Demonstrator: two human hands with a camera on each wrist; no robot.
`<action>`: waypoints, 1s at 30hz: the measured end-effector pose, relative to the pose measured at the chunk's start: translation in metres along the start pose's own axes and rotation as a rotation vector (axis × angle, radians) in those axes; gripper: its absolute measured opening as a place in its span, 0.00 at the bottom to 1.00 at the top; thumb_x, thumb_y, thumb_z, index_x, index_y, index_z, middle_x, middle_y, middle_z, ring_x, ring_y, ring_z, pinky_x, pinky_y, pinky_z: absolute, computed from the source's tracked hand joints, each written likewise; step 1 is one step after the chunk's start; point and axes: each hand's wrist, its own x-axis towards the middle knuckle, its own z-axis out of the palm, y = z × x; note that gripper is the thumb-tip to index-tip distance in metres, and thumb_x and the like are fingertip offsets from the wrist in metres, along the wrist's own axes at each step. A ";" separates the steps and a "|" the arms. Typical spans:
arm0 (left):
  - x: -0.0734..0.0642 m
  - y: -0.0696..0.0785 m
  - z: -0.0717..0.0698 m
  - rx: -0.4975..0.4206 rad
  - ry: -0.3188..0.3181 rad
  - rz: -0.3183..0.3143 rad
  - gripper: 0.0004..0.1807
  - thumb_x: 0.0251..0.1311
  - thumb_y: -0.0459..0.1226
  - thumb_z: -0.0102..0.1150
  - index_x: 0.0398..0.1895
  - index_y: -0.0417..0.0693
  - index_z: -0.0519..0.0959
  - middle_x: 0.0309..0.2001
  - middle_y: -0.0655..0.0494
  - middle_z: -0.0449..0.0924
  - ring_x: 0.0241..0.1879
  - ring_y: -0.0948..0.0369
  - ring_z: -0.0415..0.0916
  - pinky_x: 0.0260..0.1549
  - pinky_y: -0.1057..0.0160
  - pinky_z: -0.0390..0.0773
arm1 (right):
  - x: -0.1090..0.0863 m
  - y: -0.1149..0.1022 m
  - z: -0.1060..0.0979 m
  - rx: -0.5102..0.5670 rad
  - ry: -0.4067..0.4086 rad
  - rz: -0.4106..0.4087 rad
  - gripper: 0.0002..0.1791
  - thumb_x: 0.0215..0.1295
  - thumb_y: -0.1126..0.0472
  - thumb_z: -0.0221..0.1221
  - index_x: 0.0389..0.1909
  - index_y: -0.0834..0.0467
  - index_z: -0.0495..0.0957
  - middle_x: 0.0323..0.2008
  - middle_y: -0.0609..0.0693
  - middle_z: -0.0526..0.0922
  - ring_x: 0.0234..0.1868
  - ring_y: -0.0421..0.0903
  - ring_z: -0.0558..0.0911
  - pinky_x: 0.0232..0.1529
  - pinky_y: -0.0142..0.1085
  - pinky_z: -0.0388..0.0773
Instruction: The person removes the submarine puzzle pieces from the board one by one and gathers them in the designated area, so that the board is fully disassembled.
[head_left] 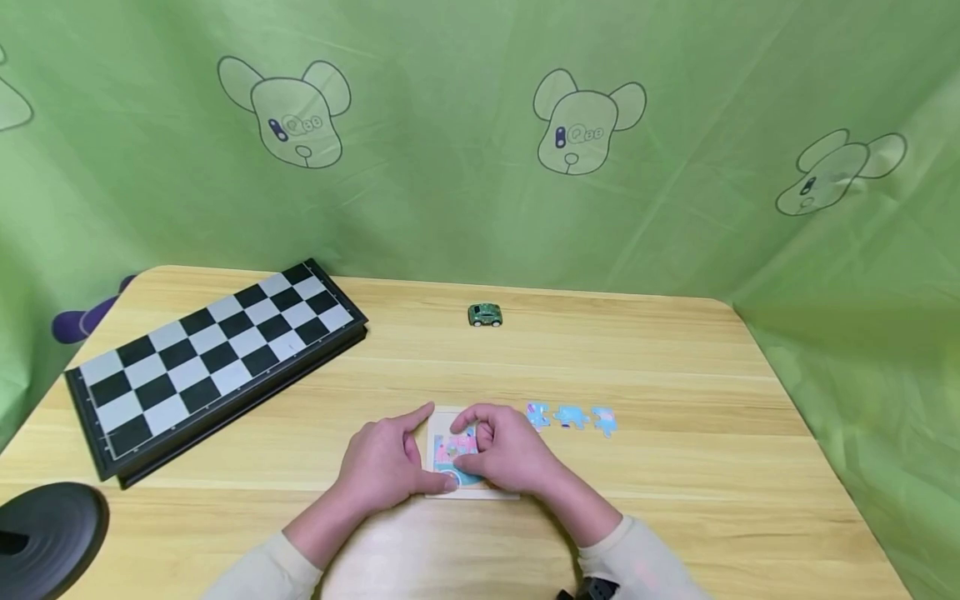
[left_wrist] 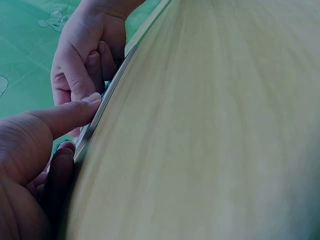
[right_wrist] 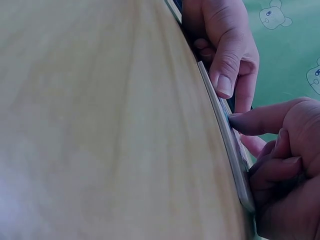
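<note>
Puzzle board point(head_left: 441, 420) on near side of surface point(head_left: 675, 375), left grip point(head_left: 381, 463) clasping left edge; right grip point(head_left: 513, 450) touches fitted pieces point(head_left: 446, 448), pinching or not we cannot tell. We fear uneven pressure popping those up, rightward slip scattering loose pieces point(head_left: 572, 417).

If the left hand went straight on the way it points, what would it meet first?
Most likely the right hand, just ahead over the puzzle tray, though depth is unclear.
</note>
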 end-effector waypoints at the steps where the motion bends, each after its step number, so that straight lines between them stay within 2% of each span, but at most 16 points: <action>1: 0.000 0.000 0.000 -0.001 -0.001 0.001 0.56 0.31 0.56 0.84 0.70 0.48 0.73 0.17 0.65 0.72 0.17 0.62 0.69 0.20 0.60 0.67 | 0.000 0.000 0.000 -0.006 -0.005 0.002 0.17 0.52 0.67 0.74 0.43 0.56 0.82 0.12 0.44 0.62 0.13 0.39 0.63 0.19 0.32 0.63; 14: 0.000 -0.001 -0.001 -0.005 -0.007 0.017 0.57 0.31 0.55 0.84 0.70 0.47 0.72 0.18 0.65 0.73 0.18 0.63 0.70 0.22 0.60 0.68 | 0.003 0.001 0.001 -0.036 -0.040 -0.006 0.14 0.54 0.67 0.72 0.41 0.55 0.81 0.13 0.44 0.62 0.14 0.38 0.61 0.20 0.32 0.62; 24: -0.001 -0.001 0.000 -0.009 0.001 0.021 0.57 0.31 0.54 0.84 0.70 0.47 0.72 0.17 0.66 0.72 0.18 0.63 0.70 0.21 0.60 0.68 | 0.001 -0.001 0.002 -0.020 -0.030 -0.032 0.15 0.54 0.70 0.71 0.39 0.55 0.78 0.15 0.44 0.62 0.17 0.39 0.61 0.23 0.33 0.61; 30: -0.001 -0.002 0.000 -0.009 0.002 0.024 0.56 0.31 0.54 0.84 0.70 0.47 0.72 0.17 0.66 0.72 0.18 0.63 0.70 0.21 0.60 0.68 | 0.000 -0.003 0.000 -0.024 -0.023 -0.053 0.16 0.53 0.71 0.72 0.41 0.55 0.81 0.14 0.45 0.62 0.16 0.39 0.62 0.23 0.33 0.63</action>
